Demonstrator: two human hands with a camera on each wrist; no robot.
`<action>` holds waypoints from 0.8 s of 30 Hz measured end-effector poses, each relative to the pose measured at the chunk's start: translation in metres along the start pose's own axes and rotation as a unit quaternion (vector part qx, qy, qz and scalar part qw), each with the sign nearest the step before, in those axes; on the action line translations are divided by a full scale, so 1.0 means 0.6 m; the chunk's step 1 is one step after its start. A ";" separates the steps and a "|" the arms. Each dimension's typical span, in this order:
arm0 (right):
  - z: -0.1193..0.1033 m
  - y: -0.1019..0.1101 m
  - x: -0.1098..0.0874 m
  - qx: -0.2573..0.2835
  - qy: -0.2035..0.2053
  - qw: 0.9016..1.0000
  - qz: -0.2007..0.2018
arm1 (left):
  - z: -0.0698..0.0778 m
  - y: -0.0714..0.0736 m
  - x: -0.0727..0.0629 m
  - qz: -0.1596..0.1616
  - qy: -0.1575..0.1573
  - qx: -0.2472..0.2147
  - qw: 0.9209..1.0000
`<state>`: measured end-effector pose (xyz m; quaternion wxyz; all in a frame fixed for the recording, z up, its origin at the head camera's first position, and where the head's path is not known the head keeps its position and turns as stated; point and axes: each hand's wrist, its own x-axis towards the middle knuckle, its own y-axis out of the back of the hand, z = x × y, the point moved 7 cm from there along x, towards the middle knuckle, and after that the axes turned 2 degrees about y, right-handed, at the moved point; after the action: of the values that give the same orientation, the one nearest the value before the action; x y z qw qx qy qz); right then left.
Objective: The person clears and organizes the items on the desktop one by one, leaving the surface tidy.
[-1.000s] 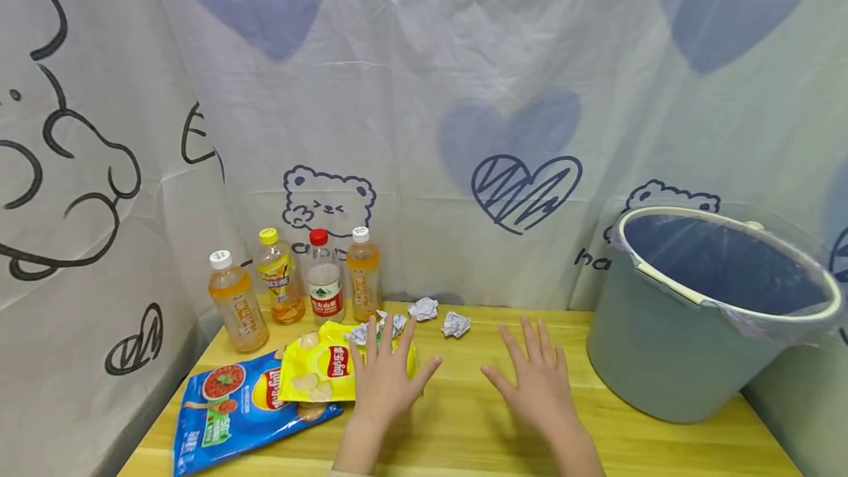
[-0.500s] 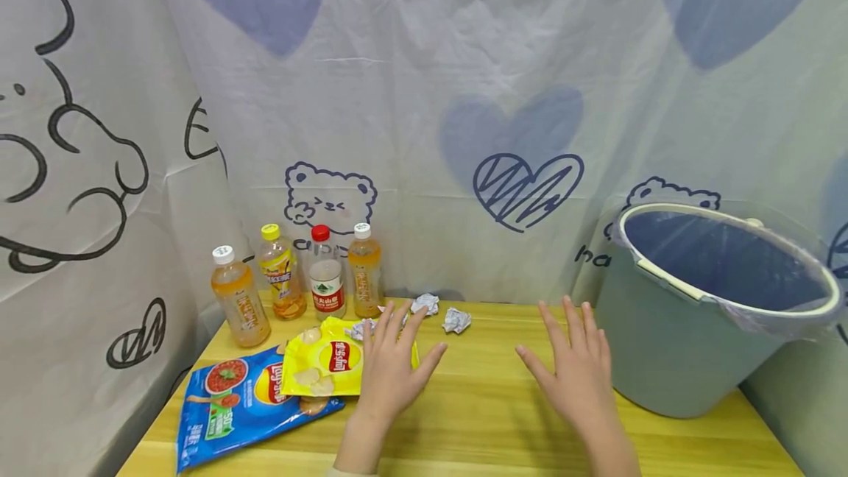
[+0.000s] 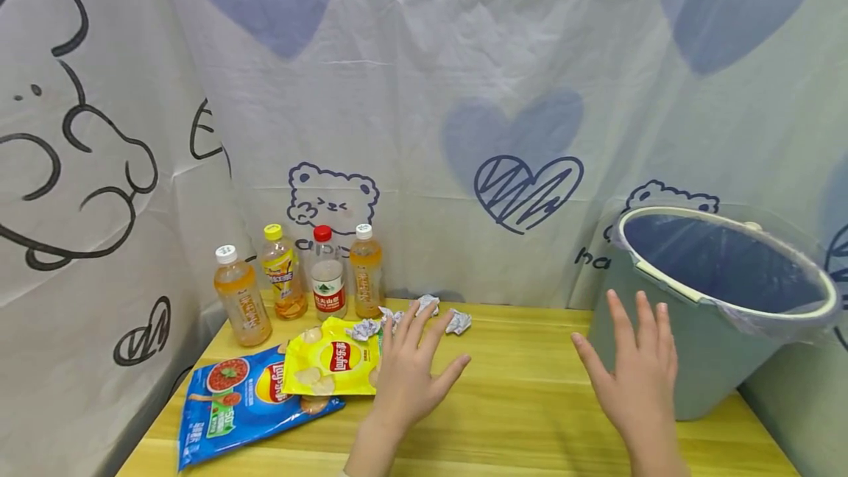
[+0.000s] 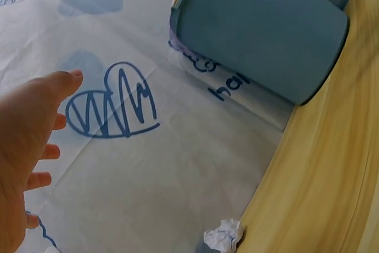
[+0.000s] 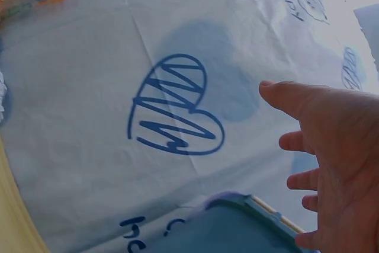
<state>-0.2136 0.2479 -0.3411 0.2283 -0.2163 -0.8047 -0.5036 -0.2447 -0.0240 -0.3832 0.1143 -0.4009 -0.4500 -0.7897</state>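
My left hand (image 3: 412,374) is held over the table with spread fingers, overlapping the right end of a yellow chip bag (image 3: 331,359) in the head view. Several crumpled paper balls (image 3: 458,322) lie just beyond its fingertips; one paper ball (image 4: 224,236) shows low in the left wrist view. My right hand (image 3: 636,374), its fingers also spread and nothing in it, is raised in front of a grey-green trash bin (image 3: 676,359). The bin has a cream rim and a clear liner. In the right wrist view the bin (image 5: 231,229) appears below the right hand (image 5: 340,158).
A blue chip bag (image 3: 245,411) lies partly under the yellow one at the table's left. Behind stand an orange-drink bottle (image 3: 243,304), a yellow-capped bottle (image 3: 283,278), a red-capped bottle (image 3: 327,278) and another white-capped bottle (image 3: 366,274). A printed cloth (image 3: 424,131) hangs behind the wooden table (image 3: 503,389).
My right hand has moved right, from the middle of the table to in front of the bin. The left hand has shifted slightly right. Bags, bottles and paper balls stay in place.
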 end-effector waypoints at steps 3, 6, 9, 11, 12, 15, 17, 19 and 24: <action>0.018 0.024 -0.003 0.007 -0.020 1.000 0.022 | 0.017 -0.004 0.001 -0.004 -0.014 -0.011 1.000; 0.037 0.051 -0.008 0.015 -0.039 0.998 0.056 | 0.035 -0.008 0.001 -0.009 -0.029 -0.017 0.999; 0.055 0.078 -0.013 0.025 -0.053 0.993 0.100 | 0.051 -0.013 0.001 -0.009 -0.045 -0.020 0.999; 0.068 0.095 -0.016 0.031 -0.063 0.990 0.126 | 0.062 -0.015 0.001 -0.010 -0.052 -0.022 0.998; 0.075 0.102 -0.017 0.034 -0.071 0.988 0.134 | 0.066 -0.016 0.002 -0.009 -0.056 -0.024 0.998; 0.094 0.117 -0.019 0.032 -0.093 0.985 0.142 | 0.079 -0.018 0.006 -0.009 -0.065 -0.028 0.997; 0.104 0.124 -0.018 0.027 -0.098 0.985 0.142 | 0.086 -0.019 0.009 -0.008 -0.071 -0.028 0.997; 0.112 0.130 -0.016 0.016 -0.088 0.985 0.150 | 0.093 -0.021 0.014 -0.009 -0.076 -0.026 0.997; 0.134 0.147 -0.002 -0.021 -0.076 0.986 0.144 | 0.110 -0.029 0.028 -0.014 -0.095 -0.023 0.995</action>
<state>-0.1736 0.3559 -0.3103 0.2318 -0.3720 -0.7694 -0.4646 -0.2301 0.0419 -0.3633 0.0504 -0.4701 -0.4464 -0.7597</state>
